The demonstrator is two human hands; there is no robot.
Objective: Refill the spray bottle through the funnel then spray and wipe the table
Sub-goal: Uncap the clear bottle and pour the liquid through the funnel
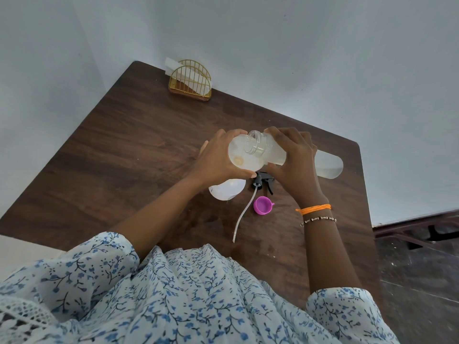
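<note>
Pour in progress, by the look of it. Right hand (293, 157) wraps a frosted refill bottle (327, 166) lying near horizontal, open clear mouth aimed at the wide funnel (244, 155); fingers curled over the top of the bottle's neck end, thumb under it. Left hand (218, 157) cups the funnel's rim, fingers curled round the far side, thumb along the near edge.

Spray bottle (227, 189) sits on the worktop (124, 157) directly below the left hand, mostly hidden; only a rounded white part shows. Whether the funnel's stem is seated in its neck: cannot tell.

Just behind the right thumb lies the black trigger head (263, 181), dip tube trailing toward the person; the purple cap (263, 206) rests nearer still.

Judgement: tilt slowly, keep the mouth over the funnel's centre, left hand holding the funnel level and steady. Liquid remaining appears low, pooled at the bottle's base end beyond the right knuckles, so more tilt is likely needed. Watch for overflow.

Both forearms reach forward, wrists slightly bent inward.
</note>
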